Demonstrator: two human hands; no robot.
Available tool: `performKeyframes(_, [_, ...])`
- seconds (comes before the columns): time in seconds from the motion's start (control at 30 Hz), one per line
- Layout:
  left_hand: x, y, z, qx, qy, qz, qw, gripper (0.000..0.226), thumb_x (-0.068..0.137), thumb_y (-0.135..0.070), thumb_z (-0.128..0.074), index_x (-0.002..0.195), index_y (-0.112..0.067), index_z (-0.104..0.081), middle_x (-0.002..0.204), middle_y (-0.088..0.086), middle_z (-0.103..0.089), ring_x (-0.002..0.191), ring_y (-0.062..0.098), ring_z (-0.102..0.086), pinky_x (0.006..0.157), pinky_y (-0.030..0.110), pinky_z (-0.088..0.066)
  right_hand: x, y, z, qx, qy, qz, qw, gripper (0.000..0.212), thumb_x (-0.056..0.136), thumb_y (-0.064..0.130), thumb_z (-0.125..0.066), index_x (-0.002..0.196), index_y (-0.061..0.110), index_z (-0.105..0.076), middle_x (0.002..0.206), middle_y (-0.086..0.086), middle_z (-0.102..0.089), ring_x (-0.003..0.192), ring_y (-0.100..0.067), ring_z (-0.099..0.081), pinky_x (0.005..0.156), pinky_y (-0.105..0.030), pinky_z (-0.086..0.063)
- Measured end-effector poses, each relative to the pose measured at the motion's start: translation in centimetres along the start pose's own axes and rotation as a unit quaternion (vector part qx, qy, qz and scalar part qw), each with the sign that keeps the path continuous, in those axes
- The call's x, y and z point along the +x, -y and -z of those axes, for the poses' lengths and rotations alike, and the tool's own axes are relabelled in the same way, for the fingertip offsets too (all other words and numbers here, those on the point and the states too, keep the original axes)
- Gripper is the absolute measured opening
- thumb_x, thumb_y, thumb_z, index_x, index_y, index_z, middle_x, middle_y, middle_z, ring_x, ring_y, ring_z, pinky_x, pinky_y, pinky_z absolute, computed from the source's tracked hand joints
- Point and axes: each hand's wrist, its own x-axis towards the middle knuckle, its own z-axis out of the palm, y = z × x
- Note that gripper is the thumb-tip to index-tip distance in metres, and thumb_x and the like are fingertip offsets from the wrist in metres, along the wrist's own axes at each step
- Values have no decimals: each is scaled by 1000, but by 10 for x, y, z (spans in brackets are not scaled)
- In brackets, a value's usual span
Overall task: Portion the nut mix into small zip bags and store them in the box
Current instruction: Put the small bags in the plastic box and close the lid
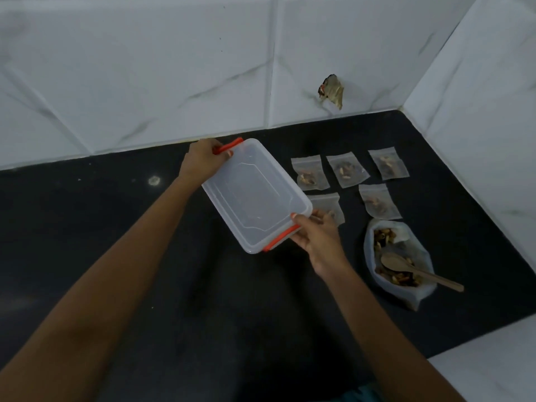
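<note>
A clear plastic box [255, 195] with its lid on and orange clips hangs tilted above the dark counter. My left hand [203, 161] grips its far end at one orange clip. At the near end my right hand [314, 233] grips the other clip. Several small zip bags of nut mix [346, 169] lie flat on the counter to the right of the box; one of them [329, 206] is partly hidden behind the box and my right hand. A larger open bag of nut mix [398, 256] sits further right with a wooden spoon [417, 271] lying in it.
The black counter [116, 227] ends at white marbled wall tiles [145, 82] behind and on the right. A broken hole in the tiles [332, 91] shows above the counter. A white surface [493, 369] borders the counter at the lower right.
</note>
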Motion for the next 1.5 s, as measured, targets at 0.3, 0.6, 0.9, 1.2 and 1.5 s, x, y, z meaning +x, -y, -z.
performKeyframes(0.3, [-113, 19, 14, -24, 19, 4, 1000, 39, 88, -32, -59, 119, -8, -56, 109, 8, -62, 90, 10, -53, 78, 24, -42, -41, 11, 49, -142, 27, 16, 989, 20, 86, 6, -59, 100, 20, -58, 99, -1, -66, 90, -14, -67, 67, -25, -56])
performKeyframes(0.6, [-215, 31, -15, -98, 78, 117, 985, 46, 83, -35, -63, 122, -13, -52, 104, 1, -61, 79, 11, -61, 68, 25, -51, -55, 3, 78, -239, -10, 25, 971, 23, 86, 12, -61, 109, 17, -61, 103, -2, -65, 98, -18, -63, 92, -40, -49])
performKeyframes(0.9, [-260, 16, -41, -163, 19, 177, 970, 47, 86, -34, -61, 125, -12, -49, 114, 7, -62, 89, 16, -62, 77, 34, -54, -60, -4, 93, -300, -16, 52, 952, 31, 86, 18, -61, 117, 16, -58, 110, -3, -64, 103, -18, -60, 96, -43, -47])
performKeyframes(1.2, [-257, -58, -83, 53, -34, -68, 996, 58, 93, -32, -51, 143, -14, -28, 151, 7, -29, 141, 20, -22, 115, 34, -12, -71, -10, 106, -392, -15, 134, 910, 38, 87, 15, -61, 124, 10, -55, 119, -4, -62, 100, -11, -57, 83, -25, -46])
performKeyframes(1.5, [-238, -91, -139, 264, 117, -124, 949, 57, 100, -39, -14, 147, -18, 12, 156, 3, 15, 143, 22, 14, 111, 49, 12, -73, -19, 109, -509, -18, 242, 826, 20, 94, 10, -47, 98, 2, -65, 84, -15, -66, 76, -25, -64, 71, -41, -53])
